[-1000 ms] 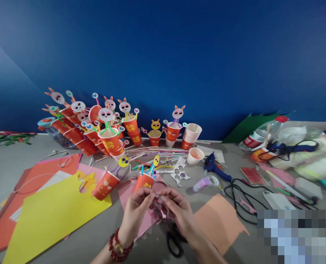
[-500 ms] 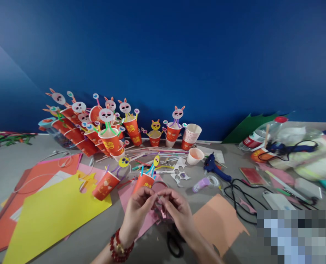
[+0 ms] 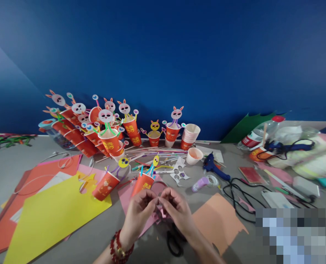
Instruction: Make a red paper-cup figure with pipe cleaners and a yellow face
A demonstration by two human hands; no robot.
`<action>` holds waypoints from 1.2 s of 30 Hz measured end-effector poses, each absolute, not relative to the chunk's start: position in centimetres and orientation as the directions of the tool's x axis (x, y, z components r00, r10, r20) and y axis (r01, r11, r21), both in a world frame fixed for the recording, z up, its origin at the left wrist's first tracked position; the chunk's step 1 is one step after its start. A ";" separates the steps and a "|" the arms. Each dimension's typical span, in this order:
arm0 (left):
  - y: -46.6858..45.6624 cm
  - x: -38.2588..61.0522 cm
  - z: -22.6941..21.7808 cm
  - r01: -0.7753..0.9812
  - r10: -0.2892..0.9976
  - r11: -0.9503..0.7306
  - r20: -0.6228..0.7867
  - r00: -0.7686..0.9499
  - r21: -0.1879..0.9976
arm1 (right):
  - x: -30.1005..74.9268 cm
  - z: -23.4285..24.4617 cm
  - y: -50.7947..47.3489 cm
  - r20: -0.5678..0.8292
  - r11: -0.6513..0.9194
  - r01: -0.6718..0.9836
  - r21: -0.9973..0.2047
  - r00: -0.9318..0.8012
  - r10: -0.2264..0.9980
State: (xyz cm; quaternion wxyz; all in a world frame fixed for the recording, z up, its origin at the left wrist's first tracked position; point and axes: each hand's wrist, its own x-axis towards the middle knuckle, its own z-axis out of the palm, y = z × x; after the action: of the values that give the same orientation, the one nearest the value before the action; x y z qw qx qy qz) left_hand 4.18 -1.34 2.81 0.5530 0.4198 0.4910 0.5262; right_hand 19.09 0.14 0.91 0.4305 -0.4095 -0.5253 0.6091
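Note:
My left hand (image 3: 142, 208), with a red bead bracelet (image 3: 119, 248) at the wrist, is closed in a pinch. Its fingertips meet those of my right hand (image 3: 174, 209), which pinches too. Whatever sits between them is too small to make out. Small pink paper scraps (image 3: 159, 216) lie beneath the fingers on a pink sheet (image 3: 145, 228). Just beyond my left hand an orange-red paper cup (image 3: 142, 183) holds blue stems and a yellow face. Black-handled scissors (image 3: 174, 244) lie below my right hand, partly hidden by it.
Many decorated paper cups (image 3: 110, 143) crowd the back left. A yellow sheet (image 3: 55, 216) covers the left side; a peach sheet (image 3: 220, 220) lies at right. Behind it are a blue glue gun (image 3: 214, 167), a black cord (image 3: 234, 194) and a plastic bottle (image 3: 255, 137).
Both hands stay pinched together, with the fingers shifting slightly; the fingertips now sit closer. The whole view has moved a little. Cups and sheets look unmoved.

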 end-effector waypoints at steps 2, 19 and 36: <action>-1.4 4.2 2.8 -0.146 0.994 0.100 -0.104 -0.018 0.984 | 19.1 1.0 0.2 -0.050 -0.081 -0.095 -0.992 -0.290 0.956; -1.7 4.3 3.4 -0.184 0.993 0.098 -0.085 0.079 0.978 | 19.2 1.5 0.1 -0.059 -0.099 -0.127 -0.987 -0.284 0.957; -1.9 4.4 2.9 -0.127 0.999 0.047 -0.050 -0.021 0.991 | 19.3 1.7 0.0 0.068 0.068 -0.002 -0.998 -0.142 0.988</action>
State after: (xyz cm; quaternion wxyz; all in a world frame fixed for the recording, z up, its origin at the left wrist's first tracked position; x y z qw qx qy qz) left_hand 4.38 -1.89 2.90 0.5365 0.4489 0.4854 0.5244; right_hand 19.33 0.04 1.69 0.4792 -0.4465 -0.5517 0.5163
